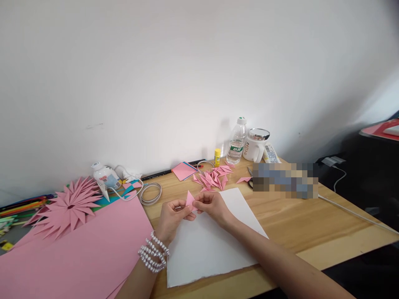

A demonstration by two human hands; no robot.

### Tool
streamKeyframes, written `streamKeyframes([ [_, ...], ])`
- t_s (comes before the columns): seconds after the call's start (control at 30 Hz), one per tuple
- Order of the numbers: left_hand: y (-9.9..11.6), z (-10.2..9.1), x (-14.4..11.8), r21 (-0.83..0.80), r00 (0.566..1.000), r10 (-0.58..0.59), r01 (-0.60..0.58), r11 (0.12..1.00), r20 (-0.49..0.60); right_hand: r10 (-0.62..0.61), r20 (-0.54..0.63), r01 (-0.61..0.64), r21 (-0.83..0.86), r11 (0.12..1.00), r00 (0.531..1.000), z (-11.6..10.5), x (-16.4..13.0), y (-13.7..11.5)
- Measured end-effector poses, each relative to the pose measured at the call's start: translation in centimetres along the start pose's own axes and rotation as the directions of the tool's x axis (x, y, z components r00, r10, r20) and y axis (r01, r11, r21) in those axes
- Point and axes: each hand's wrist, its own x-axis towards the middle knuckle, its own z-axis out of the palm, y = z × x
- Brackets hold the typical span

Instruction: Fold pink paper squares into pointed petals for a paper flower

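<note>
My left hand [172,217] and my right hand [212,206] meet above a white sheet [212,245] and both pinch a small pink folded paper piece [190,198], its point sticking up. A pearl bracelet [153,252] wraps my left wrist. Just beyond the hands lies a pile of several folded pink paper pieces [213,177]. A large pink paper flower [67,206] lies at the left, on a big pink sheet [75,253].
The wooden table [311,224] stands against a white wall. Along the back are a hot glue gun [104,178] with its cable, a stack of coloured paper squares [183,170], a yellow glue stick [217,157], a water bottle [236,141] and a white mug [256,145].
</note>
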Motion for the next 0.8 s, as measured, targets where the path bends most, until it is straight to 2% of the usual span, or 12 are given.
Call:
streamKeyframes([
  [0.43, -0.26, 0.00, 0.12, 0.047, 0.999, 0.034, -0.035, 0.998, 0.028, -0.046, -0.005, 0.046, -0.006, 0.999, 0.999, -0.18, 0.08, 0.27],
  [0.63, 0.19, 0.16, 0.03, 0.035, 0.995, 0.066, -0.064, 0.997, -0.077, -0.037, 0.101, 0.036, 0.010, 0.999, 0.994, -0.58, 0.21, 0.28],
  [0.8, 0.39, 0.01, 0.02, 0.064, 0.998, 0.059, -0.058, 0.996, -0.009, -0.021, 0.017, 0.022, -0.070, 0.997, 1.000, -0.61, 0.16, 0.05],
])
